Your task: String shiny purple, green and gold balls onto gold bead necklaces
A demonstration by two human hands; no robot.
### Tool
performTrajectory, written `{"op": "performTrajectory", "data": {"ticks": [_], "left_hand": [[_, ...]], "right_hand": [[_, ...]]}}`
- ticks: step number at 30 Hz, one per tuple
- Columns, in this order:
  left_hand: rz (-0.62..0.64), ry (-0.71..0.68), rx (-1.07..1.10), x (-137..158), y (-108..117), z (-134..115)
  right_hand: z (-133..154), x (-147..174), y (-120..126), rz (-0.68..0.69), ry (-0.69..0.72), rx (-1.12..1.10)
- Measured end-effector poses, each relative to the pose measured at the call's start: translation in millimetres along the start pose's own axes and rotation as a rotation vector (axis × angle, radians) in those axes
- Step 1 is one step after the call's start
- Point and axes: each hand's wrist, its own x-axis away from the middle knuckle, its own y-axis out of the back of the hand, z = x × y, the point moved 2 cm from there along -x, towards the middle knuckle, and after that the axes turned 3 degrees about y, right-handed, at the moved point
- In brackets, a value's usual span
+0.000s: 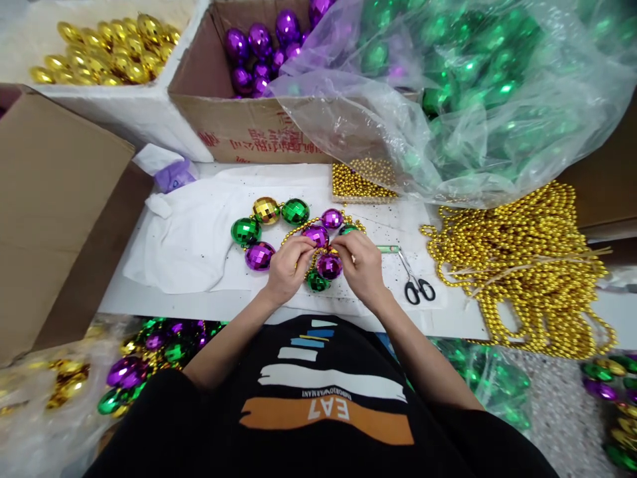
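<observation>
Well to the left of the hands, a brown cardboard box (pixel 64 219) is seen. Beyond it, gold balls (pixel 114 53) are held in a white foam box (pixel 124 109). A white cloth (pixel 184 232) is spread on the tabletop (pixel 134 299), left of the hands and partly beneath them. Ahead of the left hand (pixel 291 265), purple balls (pixel 259 41) are kept in a carton (pixel 259 133) marked with red print. Thumb and forefinger of each hand are pinched on a necklace (pixel 329 267) of gold, green and purple balls and small gold beads; the exact bit gripped is too small to tell. The necklace is laid out between the hands and past the left one; the right hand (pixel 363 265) is held just apart from the left. Ahead of it, loose gold beads (pixel 363 176) are contained in a tray. Scissors (pixel 421 290) with black handles are placed just right of it. Farther ahead, green balls are wrapped in a clear plastic bag (pixel 472 133). Well to the right, gold bead strings (pixel 522 265) are heaped.
</observation>
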Motion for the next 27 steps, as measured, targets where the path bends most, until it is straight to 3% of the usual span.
{"op": "performTrajectory", "data": {"ticks": [3, 7, 15, 27], "left_hand": [[-0.014, -0.033, -0.010, 1, 0, 1], [-0.009, -0.028, -0.012, 1, 0, 3], [0.018, 0.031, -0.024, 3, 0, 5], [-0.011, 0.264, 0.226, 15, -12, 4]], "right_hand": [[-3, -4, 7, 0.000, -0.099, -0.152], [-12, -9, 6, 0.145, -0.181, -0.302], [-35, -19, -17, 0.407, -0.118, -0.368], [-30, 11, 11, 0.158, -0.507, -0.772]]}}
